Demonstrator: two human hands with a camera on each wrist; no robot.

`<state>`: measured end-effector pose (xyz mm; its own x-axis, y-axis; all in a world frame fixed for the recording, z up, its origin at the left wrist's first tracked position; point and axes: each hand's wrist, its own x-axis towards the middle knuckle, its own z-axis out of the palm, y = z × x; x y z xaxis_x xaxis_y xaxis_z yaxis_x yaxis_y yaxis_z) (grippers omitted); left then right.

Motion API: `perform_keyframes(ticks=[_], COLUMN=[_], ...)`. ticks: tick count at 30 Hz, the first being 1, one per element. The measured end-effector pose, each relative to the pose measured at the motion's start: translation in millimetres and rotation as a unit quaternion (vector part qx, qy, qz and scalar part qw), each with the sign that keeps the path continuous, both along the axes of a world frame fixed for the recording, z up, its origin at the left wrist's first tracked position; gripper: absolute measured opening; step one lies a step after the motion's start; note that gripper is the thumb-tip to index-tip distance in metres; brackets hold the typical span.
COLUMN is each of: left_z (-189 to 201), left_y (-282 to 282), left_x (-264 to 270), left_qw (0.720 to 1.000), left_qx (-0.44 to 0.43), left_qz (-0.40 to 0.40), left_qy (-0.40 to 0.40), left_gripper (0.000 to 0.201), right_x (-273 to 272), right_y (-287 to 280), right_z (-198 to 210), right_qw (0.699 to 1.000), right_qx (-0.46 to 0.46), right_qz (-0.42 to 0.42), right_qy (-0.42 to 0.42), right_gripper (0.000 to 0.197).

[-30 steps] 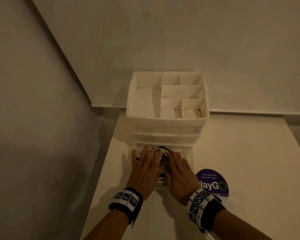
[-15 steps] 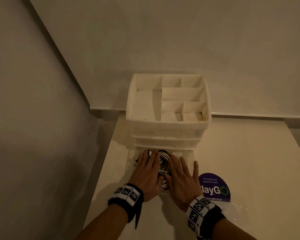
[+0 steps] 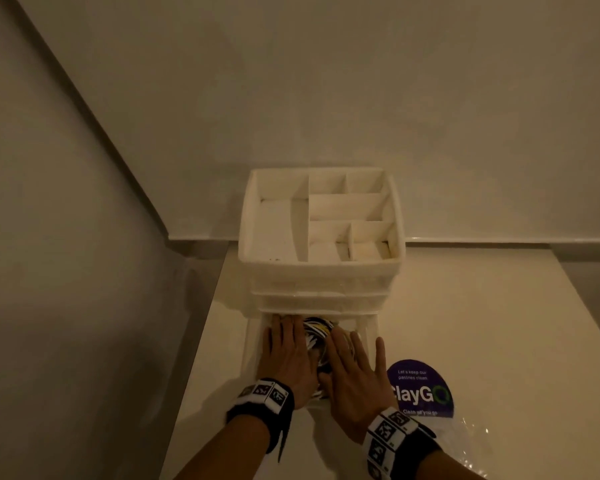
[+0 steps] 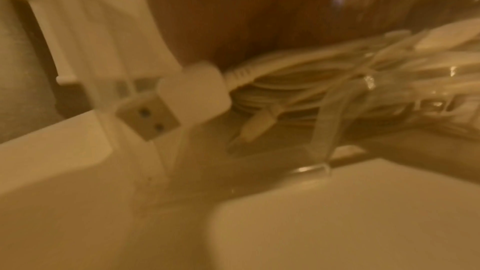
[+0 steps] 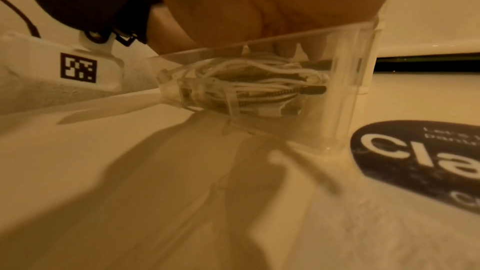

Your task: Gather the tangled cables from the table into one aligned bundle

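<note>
A coil of white, black and striped cables (image 3: 317, 330) lies in the pulled-out clear bottom drawer (image 3: 370, 329) of a white organizer. My left hand (image 3: 286, 355) lies flat on the left part of the coil, fingers straight. My right hand (image 3: 352, 368) presses flat on the right part, its fingers spread. Through the clear drawer wall in the right wrist view, the cables (image 5: 246, 87) sit bunched under my right palm (image 5: 272, 3). The blurred left wrist view has white cables (image 4: 285, 89) and a white plug (image 4: 192, 87) inside the drawer.
The white organizer (image 3: 321, 268) has an open divided tray on top and stands against the back wall. A purple round sticker (image 3: 420, 389) and a clear plastic wrapper (image 3: 465, 441) lie on the counter at the right. A wall runs close along the left.
Both hands have slid a little forward over the cables in the drawer and now lie flatter on them. The right hand's fingers have spread wider.
</note>
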<state>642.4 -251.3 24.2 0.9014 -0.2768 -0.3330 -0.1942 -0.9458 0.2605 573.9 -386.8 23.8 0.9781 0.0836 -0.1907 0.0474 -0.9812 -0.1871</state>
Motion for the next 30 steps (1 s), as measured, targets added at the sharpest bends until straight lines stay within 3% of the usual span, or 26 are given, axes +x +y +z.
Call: perform_keyframes(ticks=[3,6,10,13,16,18,21,23,26,30], left_z=[2.7,5.4,11.6,9.6,11.7,20.8,23.6,12.6,6.7,7.4], left_y=[1.6,4.6,4.0,2.5,3.2,8.8,27.8,44.6,56.7,55.9], left_x=[2.0,-1.0,-11.3,-18.2,-19.6,-17.5,4.1,18.7,25.0,27.5], left_qw=[1.0,1.0,0.997,0.986,0.949,0.938,0.92,0.917,0.891,0.833], left_qx=[-0.001,-0.024,-0.054,-0.118,-0.192,-0.182,-0.228,-0.299,-0.405,-0.482], left_qz=[0.003,0.003,0.028,0.072,0.121,0.16,0.28,0.262,0.199,0.255], left_qy=[0.005,-0.004,-0.04,-0.096,-0.221,-0.248,-0.154,-0.036,0.058,0.091], left_gripper=[0.073,0.072,0.097,0.064,0.037,0.048,0.078,0.093,0.063,0.053], right_x=[3.6,5.5,6.2,6.5,15.7,24.7,39.7,48.2,55.6,61.1], right_y=[1.6,-5.4,-11.0,-10.8,-10.2,-10.1,-13.0,-16.2,-19.9,-27.6], right_z=[9.7,23.8,17.5,13.7,13.0,20.1,32.5,31.3,17.3,9.7], right_qw=[1.0,0.999,0.99,0.977,0.921,0.883,0.844,0.845,0.867,0.861], right_qx=[0.01,0.029,0.139,0.186,0.27,0.311,0.357,0.353,0.325,0.353], right_qz=[-0.005,-0.005,-0.023,-0.066,-0.195,-0.302,-0.401,-0.4,-0.372,-0.364], right_qy=[0.02,0.044,-0.025,-0.081,-0.201,-0.178,-0.017,0.042,0.062,0.042], right_gripper=[0.054,0.06,0.072,0.068,0.05,0.064,0.114,0.127,0.128,0.136])
